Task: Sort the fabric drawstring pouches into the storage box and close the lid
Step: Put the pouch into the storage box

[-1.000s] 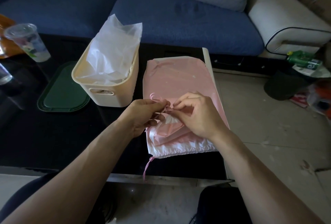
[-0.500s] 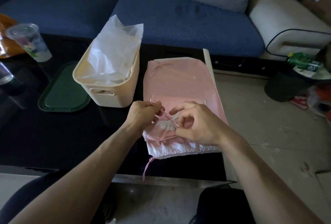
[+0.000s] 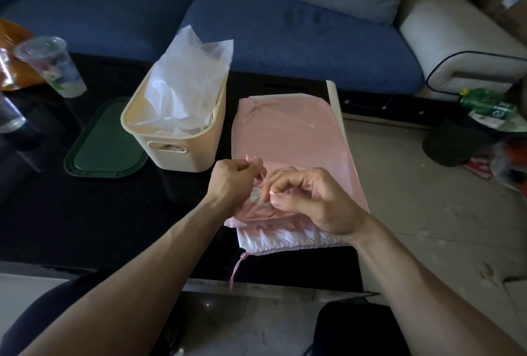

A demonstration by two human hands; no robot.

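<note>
Pouches: one pink pouch [image 3: 288,133] lies flat right of the single cream storage box [image 3: 182,139]. Left hand [image 3: 232,181] and right hand [image 3: 310,199] each pinch its pink drawstring [image 3: 258,173]. One green lid [image 3: 105,142] lies left of the box.

Black glossy table [image 3: 85,219] carries everything. On it: cream storage box [image 3: 182,139] centre-left, open, white plastic sheet [image 3: 194,76] sticking out the top. Dark green lid [image 3: 105,147] flat just left of the box, touching or nearly. Pink pouch [image 3: 288,139] flat at the table's right end, just right of the box; a white gathered pouch [image 3: 285,241] at its near end, pink drawstring [image 3: 236,270] trailing toward the near edge. Clear plastic cup [image 3: 54,67] far left, orange bag [image 3: 14,50] behind it.
</note>
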